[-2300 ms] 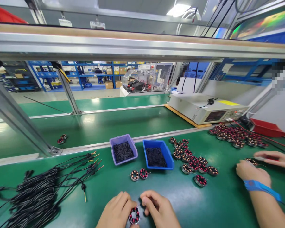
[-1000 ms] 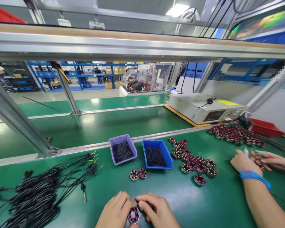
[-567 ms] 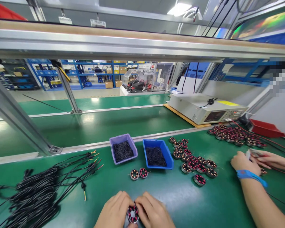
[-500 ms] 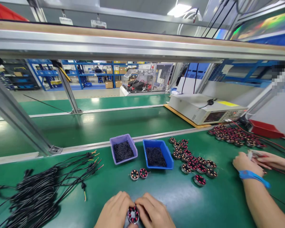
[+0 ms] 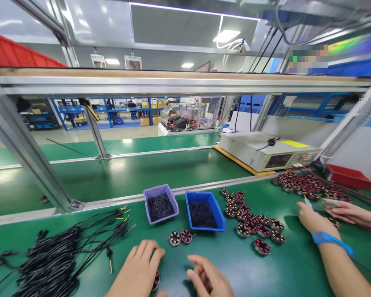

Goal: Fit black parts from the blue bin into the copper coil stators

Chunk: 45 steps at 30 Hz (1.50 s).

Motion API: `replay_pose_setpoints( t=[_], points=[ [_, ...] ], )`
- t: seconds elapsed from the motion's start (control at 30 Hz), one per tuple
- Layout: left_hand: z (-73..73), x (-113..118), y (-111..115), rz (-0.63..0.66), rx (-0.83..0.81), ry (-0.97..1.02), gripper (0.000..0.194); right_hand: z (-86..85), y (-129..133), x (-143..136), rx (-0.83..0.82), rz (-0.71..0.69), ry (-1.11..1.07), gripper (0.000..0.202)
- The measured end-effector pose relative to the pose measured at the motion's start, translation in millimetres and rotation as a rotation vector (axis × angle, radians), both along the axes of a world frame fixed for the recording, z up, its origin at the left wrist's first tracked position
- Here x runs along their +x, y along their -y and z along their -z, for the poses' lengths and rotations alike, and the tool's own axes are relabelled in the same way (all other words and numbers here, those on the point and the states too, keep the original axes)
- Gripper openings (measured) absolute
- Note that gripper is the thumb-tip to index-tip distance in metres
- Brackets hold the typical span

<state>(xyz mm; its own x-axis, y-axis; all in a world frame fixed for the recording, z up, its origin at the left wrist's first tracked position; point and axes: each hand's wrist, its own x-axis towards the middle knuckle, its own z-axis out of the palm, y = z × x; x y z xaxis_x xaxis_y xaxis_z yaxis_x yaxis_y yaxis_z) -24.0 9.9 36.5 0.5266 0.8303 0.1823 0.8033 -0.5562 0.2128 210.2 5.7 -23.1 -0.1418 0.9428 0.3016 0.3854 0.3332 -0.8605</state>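
Observation:
A small motor stator (image 5: 156,280) with red windings shows at the lower middle, partly covered by my left hand (image 5: 137,266). That hand's fingers are closed over it, and its underside is hidden. To the right, my right hand (image 5: 208,276) is apart from the stator, its thumb and forefinger separated and the other fingers curled. Nothing shows between them. Just beyond my hands lie two more stators, one with copper-coloured windings (image 5: 174,238) and one with red windings (image 5: 186,236).
A purple bin (image 5: 146,206) and a blue bin (image 5: 221,214) hold short black pieces. Black cables (image 5: 46,264) lie at left; stators (image 5: 252,227) cluster at right. A co-worker's hands (image 5: 317,222) work by a larger stator pile (image 5: 309,183). A grey instrument (image 5: 250,148) stands behind.
My right hand has come off the stator and moved right. My left hand has shifted slightly left with the stator. The view has tilted up a little.

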Motion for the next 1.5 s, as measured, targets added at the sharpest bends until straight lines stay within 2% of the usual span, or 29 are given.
replay_pose_setpoints(
  t=[0.07, 0.13, 0.27, 0.33, 0.43, 0.5, 0.57, 0.63, 0.73, 0.8, 0.9, 1.1, 1.27, 1.5],
  points=[
    [-23.6, 9.3, -12.0, 0.018, 0.004, 0.086, 0.046, 1.5, -0.6, -4.1, -0.095, 0.036, -0.097, 0.048],
    [-32.6, 24.0, -24.8, 0.051, 0.028, 0.118, 0.045, 0.5, -0.1, -8.9, -0.149, 0.087, -0.194, 0.059],
    [-19.6, 45.2, -34.7, 0.113, -0.027, 0.050, 0.049, -7.2, 0.8, -9.7, -0.172, 0.136, -0.280, 0.069],
    [-16.2, 44.7, -27.9, 0.069, -0.073, 0.047, 0.053, -12.9, 1.1, -6.2, -0.175, 0.110, -0.263, 0.067],
    [-27.6, 32.9, -12.4, 0.041, -0.101, 0.115, 0.064, -20.7, 1.2, -1.8, -0.178, 0.094, -0.227, 0.062],
    [-39.3, 24.0, -5.3, 0.144, -0.126, 0.137, 0.066, -24.1, 0.9, -0.9, -0.195, 0.106, -0.215, 0.062],
    [-45.2, 19.1, -3.1, 0.279, -0.141, 0.111, 0.070, -26.0, 1.0, -1.3, -0.217, 0.106, -0.181, 0.061],
    [-41.4, 19.2, -4.8, 0.325, -0.122, 0.071, 0.062, -27.3, 2.2, -2.8, -0.212, 0.069, -0.090, 0.053],
    [-24.6, 25.0, -9.7, 0.225, -0.108, 0.024, 0.030, -30.0, 6.9, -6.9, -0.154, -0.049, 0.077, 0.030],
    [-14.9, 29.2, -11.5, 0.148, -0.126, -0.006, 0.016, -32.8, 10.3, -10.2, -0.097, -0.088, 0.130, 0.022],
    [-10.1, 33.2, -10.9, 0.087, -0.139, -0.039, 0.025, -37.2, 12.8, -13.2, -0.040, -0.056, 0.150, 0.030],
    [-14.3, 38.5, -5.9, 0.005, -0.173, -0.087, 0.039, -41.2, 9.7, -12.9, -0.174, 0.041, -0.003, 0.049],
    [-11.9, 41.5, -5.0, -0.017, -0.181, -0.088, 0.036, -44.0, 9.2, -15.4, -0.177, -0.018, -0.009, 0.048],
    [-11.9, 42.3, -3.2, -0.030, -0.201, -0.078, 0.038, -36.4, 3.6, -16.0, -0.225, 0.072, -0.157, 0.061]
  ],
)
